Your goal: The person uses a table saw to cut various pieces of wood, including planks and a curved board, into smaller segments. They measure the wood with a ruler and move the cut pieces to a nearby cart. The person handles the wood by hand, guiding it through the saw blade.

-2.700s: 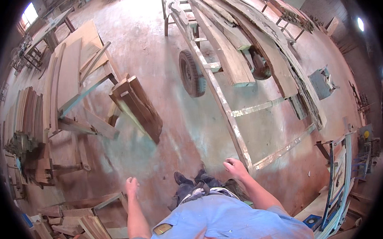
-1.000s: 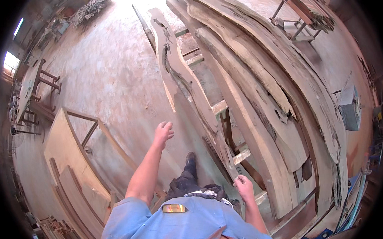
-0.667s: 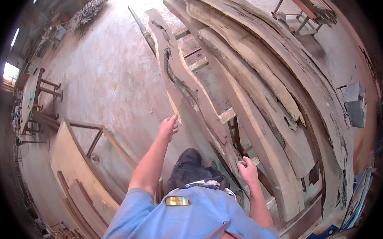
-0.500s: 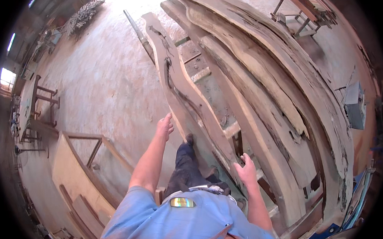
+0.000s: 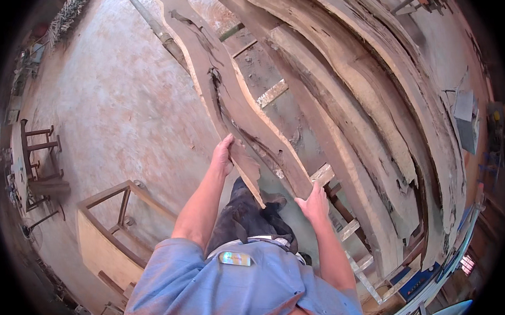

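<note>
A long wooden slab [image 5: 230, 82] with wavy pale edges and a dark crack down its middle stretches away in front of me. Its near end is split into two prongs with a gap between them. My left hand [image 5: 224, 154] is closed on the slab's left edge, at the left prong. At the tip of the right prong, my right hand [image 5: 315, 204] grips the slab, thumb near the end and fingers over the outer edge. The undersides of both grips are hidden.
More rough-edged slabs [image 5: 342, 136] lie side by side on the right over crossbars [image 5: 322, 174]. A metal pole [image 5: 159, 31] lies beyond the slab's left edge. On the left stand a wooden frame with a panel [image 5: 107, 251] and a table [image 5: 24, 159]. A grey box [image 5: 465, 120] sits at far right.
Both hands have reached the slab's near end and taken hold of it; before, my right hand was free beside it. The view has shifted, and my legs have moved.
</note>
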The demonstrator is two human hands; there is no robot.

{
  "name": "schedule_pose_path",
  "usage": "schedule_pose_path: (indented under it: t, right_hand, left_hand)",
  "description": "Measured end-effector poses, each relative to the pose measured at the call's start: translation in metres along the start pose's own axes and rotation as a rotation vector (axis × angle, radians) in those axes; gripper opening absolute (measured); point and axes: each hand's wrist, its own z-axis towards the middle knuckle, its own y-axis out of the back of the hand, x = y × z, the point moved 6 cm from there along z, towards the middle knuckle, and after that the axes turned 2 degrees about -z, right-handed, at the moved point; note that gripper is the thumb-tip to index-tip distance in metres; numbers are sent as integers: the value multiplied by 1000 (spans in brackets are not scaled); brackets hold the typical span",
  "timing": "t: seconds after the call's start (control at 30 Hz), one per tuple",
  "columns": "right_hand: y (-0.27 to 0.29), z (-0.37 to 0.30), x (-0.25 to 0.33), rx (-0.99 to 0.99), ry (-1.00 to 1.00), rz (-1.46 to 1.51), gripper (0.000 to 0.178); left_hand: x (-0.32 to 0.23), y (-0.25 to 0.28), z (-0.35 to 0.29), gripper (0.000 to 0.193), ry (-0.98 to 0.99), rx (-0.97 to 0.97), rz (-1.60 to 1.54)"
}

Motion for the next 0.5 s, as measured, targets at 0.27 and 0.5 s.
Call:
schedule_pose_path:
  t: [0.27,0.5]
  right_hand:
    - [5,-1,8,-100,-10,-67,84]
    - [52,-18,5,-211,62,-109,71]
  left_hand:
    - [-4,-8,-4,23,30,-18,-95]
    - [-14,-31,-21,32,-19,-39,-135]
